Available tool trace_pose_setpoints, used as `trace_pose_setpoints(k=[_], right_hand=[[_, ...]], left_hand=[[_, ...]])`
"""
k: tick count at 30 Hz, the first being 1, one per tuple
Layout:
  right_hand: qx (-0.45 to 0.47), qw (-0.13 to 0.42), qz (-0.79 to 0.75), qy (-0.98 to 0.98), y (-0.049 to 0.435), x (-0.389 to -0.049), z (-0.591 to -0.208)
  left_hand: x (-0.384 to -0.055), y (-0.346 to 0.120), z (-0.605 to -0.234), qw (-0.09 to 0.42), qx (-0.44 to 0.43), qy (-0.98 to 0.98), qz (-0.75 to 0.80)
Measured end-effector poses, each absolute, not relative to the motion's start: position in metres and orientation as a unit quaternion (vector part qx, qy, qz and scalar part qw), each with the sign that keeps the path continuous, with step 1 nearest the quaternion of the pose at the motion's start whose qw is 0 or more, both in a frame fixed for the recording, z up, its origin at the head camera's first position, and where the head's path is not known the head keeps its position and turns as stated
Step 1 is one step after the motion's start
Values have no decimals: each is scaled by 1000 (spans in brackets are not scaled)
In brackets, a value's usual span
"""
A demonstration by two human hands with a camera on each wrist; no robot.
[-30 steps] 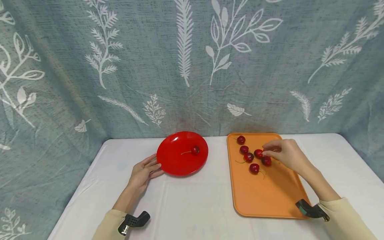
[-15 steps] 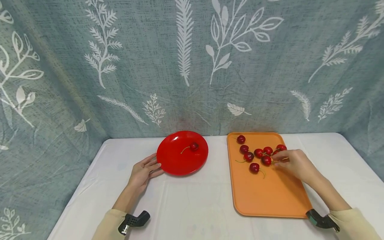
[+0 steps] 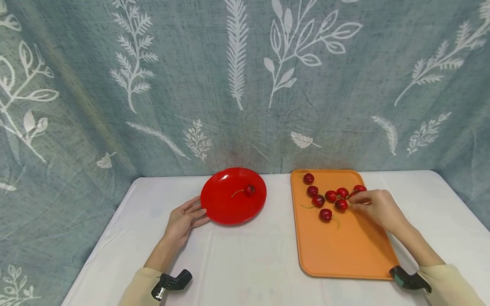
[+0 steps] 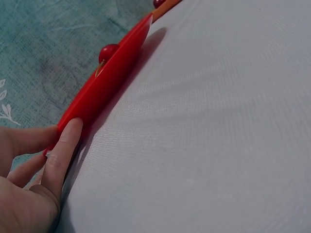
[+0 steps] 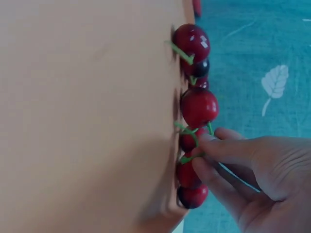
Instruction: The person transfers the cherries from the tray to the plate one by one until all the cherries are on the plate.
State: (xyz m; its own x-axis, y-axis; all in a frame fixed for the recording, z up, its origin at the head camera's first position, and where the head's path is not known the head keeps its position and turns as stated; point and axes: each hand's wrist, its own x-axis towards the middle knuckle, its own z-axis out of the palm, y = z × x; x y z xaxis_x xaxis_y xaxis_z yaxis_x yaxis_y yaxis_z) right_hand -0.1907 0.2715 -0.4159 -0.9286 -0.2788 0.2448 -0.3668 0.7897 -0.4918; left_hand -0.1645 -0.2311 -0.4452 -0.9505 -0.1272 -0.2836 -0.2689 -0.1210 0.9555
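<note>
1. Head view: the orange tray [image 3: 337, 255], right of centre, carries cherries [image 3: 325, 215]; the red plate [image 3: 229, 208], at centre, holds one single cherry [image 3: 249, 190].
2. Right wrist view only: the right hand [image 5: 269, 170] pinches a green stem [image 5: 192, 157] between thumb and forefinger. Grip nearly closed; which cherry bears the stem cannot be told.
3. Left wrist view: the single cherry stands above the rim.
4. Left hand [image 3: 181, 223]: lower left of the plate, fingers extended, grip narrow, rim held between them.
5. Right forearm: angled in from lower right.
</note>
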Motion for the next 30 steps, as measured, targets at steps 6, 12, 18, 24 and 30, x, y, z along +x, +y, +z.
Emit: trace_pose_setpoints(k=[6, 12, 18, 24, 30], right_hand=[[128, 43, 326, -936, 266, -192, -410], [93, -9, 389, -917, 263, -193, -404], [63, -52, 432, -898, 259, -196, -392], [51, -85, 483, -870, 252, -202, -385], [54, -93, 516, -850, 239, -206, -384]], left_hand=[[-165, -232, -442, 51, -146, 666, 730], [-165, -231, -441, 57, -148, 666, 729], [-166, -232, -442, 59, -152, 663, 731], [-165, -232, -443, 59, -151, 655, 738], [-163, -231, -442, 56, -148, 654, 740]])
